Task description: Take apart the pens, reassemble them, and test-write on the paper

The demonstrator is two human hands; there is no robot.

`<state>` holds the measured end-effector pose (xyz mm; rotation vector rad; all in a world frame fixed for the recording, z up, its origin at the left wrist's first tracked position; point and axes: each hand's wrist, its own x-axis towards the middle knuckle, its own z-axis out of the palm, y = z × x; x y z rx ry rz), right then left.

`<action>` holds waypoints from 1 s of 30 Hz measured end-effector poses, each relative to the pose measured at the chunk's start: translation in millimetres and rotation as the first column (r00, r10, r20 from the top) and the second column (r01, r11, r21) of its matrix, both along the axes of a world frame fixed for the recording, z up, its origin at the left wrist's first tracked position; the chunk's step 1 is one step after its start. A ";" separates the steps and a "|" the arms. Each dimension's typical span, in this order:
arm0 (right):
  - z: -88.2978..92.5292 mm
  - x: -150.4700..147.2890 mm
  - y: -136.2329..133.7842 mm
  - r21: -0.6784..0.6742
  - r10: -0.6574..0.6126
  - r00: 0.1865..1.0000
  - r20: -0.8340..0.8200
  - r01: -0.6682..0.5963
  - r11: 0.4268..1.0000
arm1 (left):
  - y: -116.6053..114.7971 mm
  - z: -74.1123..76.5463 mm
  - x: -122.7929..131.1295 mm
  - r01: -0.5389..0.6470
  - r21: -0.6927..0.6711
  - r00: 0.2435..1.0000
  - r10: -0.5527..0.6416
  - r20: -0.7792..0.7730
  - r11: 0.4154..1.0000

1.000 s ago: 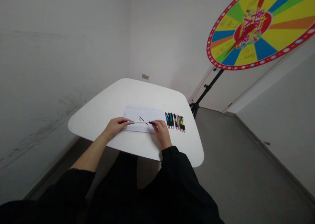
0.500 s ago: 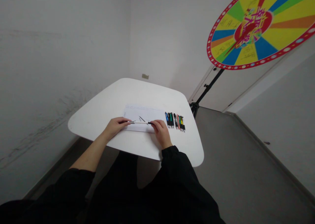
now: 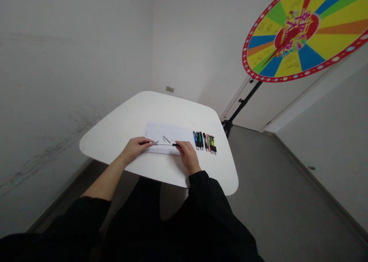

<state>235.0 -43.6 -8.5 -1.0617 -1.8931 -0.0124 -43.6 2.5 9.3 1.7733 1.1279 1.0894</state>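
A slim white pen (image 3: pixel 164 144) with a black section at its right end is held level between my two hands. Fingertips of my left hand (image 3: pixel 137 148) pinch its left end, where a greyish part shows. My right hand (image 3: pixel 187 154) closes on the black right end. Beneath the pen lies a white sheet of paper (image 3: pixel 175 131) with faint writing along its top. On the paper, just behind the pen, rests a thin dark stick-like piece (image 3: pixel 166 139), with a few tiny marks or parts beside it too small to tell.
Right of my right hand, several pens (image 3: pixel 205 141) in blue, black, green, pink and yellow lie in a row on the white table (image 3: pixel 172 106). Behind it to the right, a colourful prize wheel (image 3: pixel 304 35) stands on a black stand (image 3: pixel 244 101). Walls enclose the left and back.
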 end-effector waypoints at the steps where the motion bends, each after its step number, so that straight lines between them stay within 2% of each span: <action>1: 0.0 -0.2 -0.4 -0.005 0.001 1.000 0.010 -0.001 1.000 | 0.3 -0.6 -0.1 0.009 0.009 1.000 -0.009 -0.007 1.000; 11: 0.6 -16.5 -1.0 -0.007 0.064 0.991 0.113 -0.064 0.998 | 3.0 -7.3 -1.6 0.074 0.051 0.995 -0.071 -0.065 0.996; 21: 8.4 -24.8 -1.6 -0.049 0.052 0.997 0.054 -0.050 0.998 | -2.3 2.5 1.5 0.031 0.004 0.999 -0.031 -0.013 1.000; 24: 10.9 -21.8 -0.7 -0.039 -0.028 1.000 -0.010 0.027 0.999 | -1.5 2.0 1.8 -0.005 -0.022 0.999 0.006 0.037 1.000; 27: 8.2 -15.2 5.2 -0.021 -0.192 0.978 -0.082 0.191 0.981 | -1.1 0.6 1.5 -0.029 -0.071 0.994 0.036 0.105 0.997; 30: 0.8 -9.5 14.3 -0.047 -0.294 0.955 -0.041 0.292 0.955 | -2.3 0.6 1.1 -0.019 -0.096 0.991 0.032 0.130 0.995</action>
